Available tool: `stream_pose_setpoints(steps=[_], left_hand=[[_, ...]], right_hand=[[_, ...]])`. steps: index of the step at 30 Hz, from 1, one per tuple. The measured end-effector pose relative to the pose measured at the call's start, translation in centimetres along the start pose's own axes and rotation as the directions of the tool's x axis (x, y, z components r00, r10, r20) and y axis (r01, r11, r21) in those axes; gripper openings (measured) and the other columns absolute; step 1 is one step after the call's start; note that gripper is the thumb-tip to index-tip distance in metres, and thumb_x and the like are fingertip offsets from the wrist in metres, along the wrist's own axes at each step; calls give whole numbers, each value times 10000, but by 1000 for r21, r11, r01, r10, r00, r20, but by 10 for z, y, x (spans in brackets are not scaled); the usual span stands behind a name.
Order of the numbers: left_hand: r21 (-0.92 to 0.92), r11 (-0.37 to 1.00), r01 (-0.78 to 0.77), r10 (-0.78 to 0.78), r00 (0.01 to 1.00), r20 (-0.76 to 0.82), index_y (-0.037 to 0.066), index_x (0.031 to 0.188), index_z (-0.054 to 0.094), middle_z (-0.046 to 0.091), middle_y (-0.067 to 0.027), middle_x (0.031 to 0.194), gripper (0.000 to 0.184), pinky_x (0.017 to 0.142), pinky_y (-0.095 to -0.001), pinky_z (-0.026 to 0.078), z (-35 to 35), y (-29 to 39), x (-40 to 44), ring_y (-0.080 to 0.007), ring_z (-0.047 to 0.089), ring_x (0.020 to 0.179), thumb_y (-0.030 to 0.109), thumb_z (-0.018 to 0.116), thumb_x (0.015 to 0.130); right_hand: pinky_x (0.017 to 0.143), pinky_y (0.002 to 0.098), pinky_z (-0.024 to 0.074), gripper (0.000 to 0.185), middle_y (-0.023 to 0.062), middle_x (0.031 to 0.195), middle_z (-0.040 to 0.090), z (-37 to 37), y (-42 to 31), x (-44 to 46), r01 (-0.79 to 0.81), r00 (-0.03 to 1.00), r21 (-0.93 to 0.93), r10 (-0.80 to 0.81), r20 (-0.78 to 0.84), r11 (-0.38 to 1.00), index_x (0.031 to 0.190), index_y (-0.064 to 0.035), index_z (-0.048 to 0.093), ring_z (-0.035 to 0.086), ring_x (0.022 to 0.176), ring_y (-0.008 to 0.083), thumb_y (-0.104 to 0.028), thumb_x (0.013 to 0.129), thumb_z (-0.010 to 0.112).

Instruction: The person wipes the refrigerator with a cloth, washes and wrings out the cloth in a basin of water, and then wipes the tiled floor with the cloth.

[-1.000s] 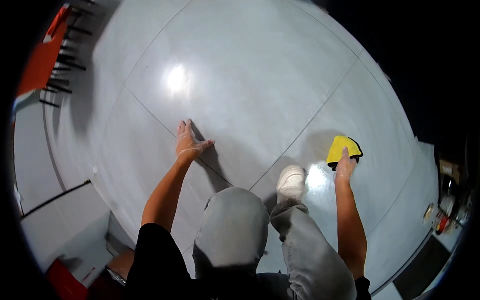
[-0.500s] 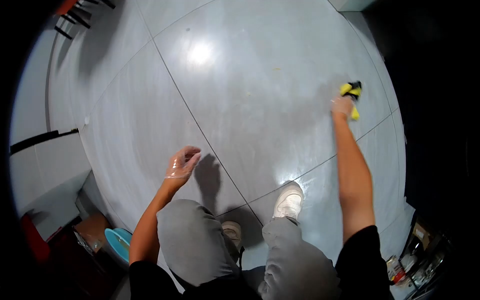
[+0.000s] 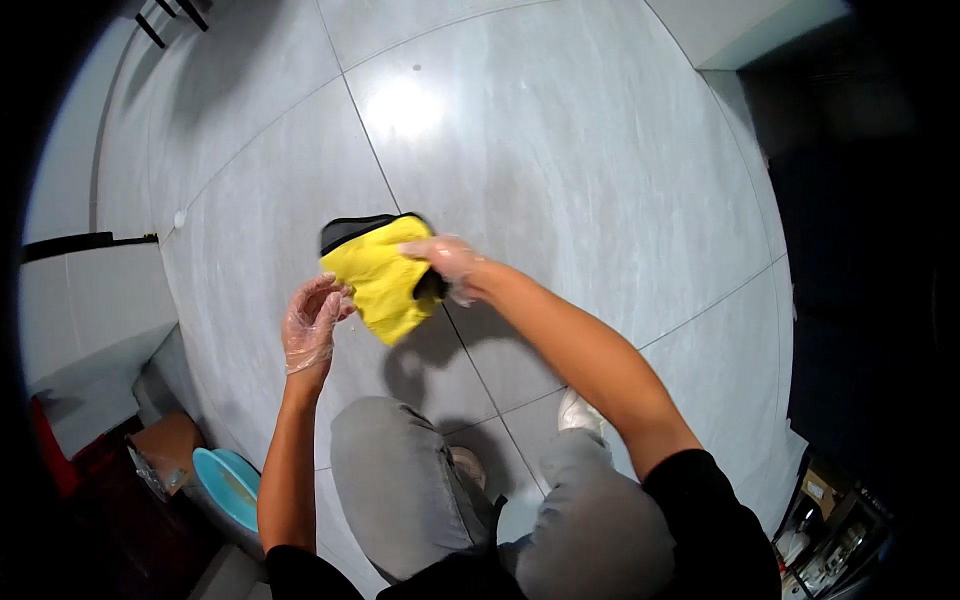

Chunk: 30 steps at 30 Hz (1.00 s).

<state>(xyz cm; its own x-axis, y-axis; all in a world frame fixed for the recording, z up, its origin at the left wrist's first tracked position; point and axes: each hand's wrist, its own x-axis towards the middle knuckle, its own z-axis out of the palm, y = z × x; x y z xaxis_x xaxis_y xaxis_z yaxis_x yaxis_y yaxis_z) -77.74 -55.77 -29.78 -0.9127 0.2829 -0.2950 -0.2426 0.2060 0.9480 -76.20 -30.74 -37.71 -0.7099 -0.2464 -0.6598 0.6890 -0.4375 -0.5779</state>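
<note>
A yellow cleaning cloth [image 3: 378,275] with a black edge and a dark grey side hangs bunched above the tiled floor. My right hand [image 3: 452,265], in a clear plastic glove, grips it at its right side, thumb on the yellow face. At the cloth's left edge is my left hand [image 3: 315,320], gloved the same way, its fingers half curled and the thumb apart from them. Whether its fingertips touch the cloth I cannot tell. Part of the cloth is hidden behind my right hand.
Grey floor tiles [image 3: 600,200] spread around my feet. A light blue basin [image 3: 228,488] and a cardboard box [image 3: 168,450] stand at lower left. Dark furniture [image 3: 870,280] lines the right, with a cluttered shelf [image 3: 835,530] below. Chair legs [image 3: 170,22] show at upper left.
My right hand has brought the cloth from the floor at far right to in front of me, where it hangs more spread out. My left hand has shifted slightly left, beside it.
</note>
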Motion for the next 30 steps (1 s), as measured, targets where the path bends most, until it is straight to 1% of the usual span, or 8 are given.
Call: stream_pose_setpoints(steps=[4,8,10,12,16,18,20,30], left_hand=[[15,1000,11,-10,999,-50,-10,1294,574,672,-128,1134,337,798,-311,572,14,0,22,-194,674,1019,138,667,1005],[-16,994,107,-107,994,-23,-6,1293,572,675,-137,1114,362,727,-288,550,45,-23,47,-176,666,966,162,680,992],[57,992,117,-117,993,1,25,1340,541,662,-137,1162,408,745,-302,549,66,-30,61,-176,661,967,146,673,974],[181,979,96,-103,994,29,48,1373,520,653,-135,1194,442,767,-319,554,85,-41,77,-189,662,971,131,667,964],[499,866,38,-72,996,49,60,1416,477,646,-181,1245,563,857,-390,563,130,-47,102,-270,669,1060,140,710,910],[731,682,27,-198,969,148,52,1409,489,639,-211,1275,622,955,-421,531,139,-49,125,-328,646,1149,191,764,868],[860,510,0,-329,924,195,56,1404,499,636,-215,1285,641,1005,-428,508,152,-35,133,-357,633,1178,213,785,852],[842,529,-102,-182,956,230,87,1442,472,520,-229,1452,828,1114,-417,445,203,-17,154,-379,516,1341,225,881,736]], right_hand=[[1020,395,498,496,112,1240,694,-93,-8,-64,160,955,141,-117,-272,977,1291,-11,630,656,1118,234,-354,940,702],[909,396,507,433,102,1096,718,-193,-33,-144,323,397,-307,-423,-814,895,1185,28,659,669,974,209,-352,978,661],[791,450,513,390,148,947,736,-229,-39,-160,268,-26,-621,-639,-769,737,1006,65,685,690,825,288,-320,1006,626],[844,480,507,351,209,959,723,-208,-62,-178,-107,-140,-712,-719,-680,694,982,74,670,673,882,388,-276,985,633],[1004,525,464,304,299,1194,662,-205,-32,-139,-488,450,-837,-750,-485,248,1126,14,679,610,1157,442,-163,892,600],[1137,501,375,534,286,1468,498,-203,12,-96,-284,728,-936,-588,-353,210,1399,-36,559,468,1372,419,-205,895,612],[1230,508,239,788,232,1642,278,-165,20,-110,-438,770,-896,-545,-332,-73,1589,-104,336,289,1504,415,-275,893,662],[1195,688,135,975,196,1696,131,-173,-5,-97,-360,718,-932,-622,-311,51,1631,-194,240,131,1521,509,-430,827,739]])
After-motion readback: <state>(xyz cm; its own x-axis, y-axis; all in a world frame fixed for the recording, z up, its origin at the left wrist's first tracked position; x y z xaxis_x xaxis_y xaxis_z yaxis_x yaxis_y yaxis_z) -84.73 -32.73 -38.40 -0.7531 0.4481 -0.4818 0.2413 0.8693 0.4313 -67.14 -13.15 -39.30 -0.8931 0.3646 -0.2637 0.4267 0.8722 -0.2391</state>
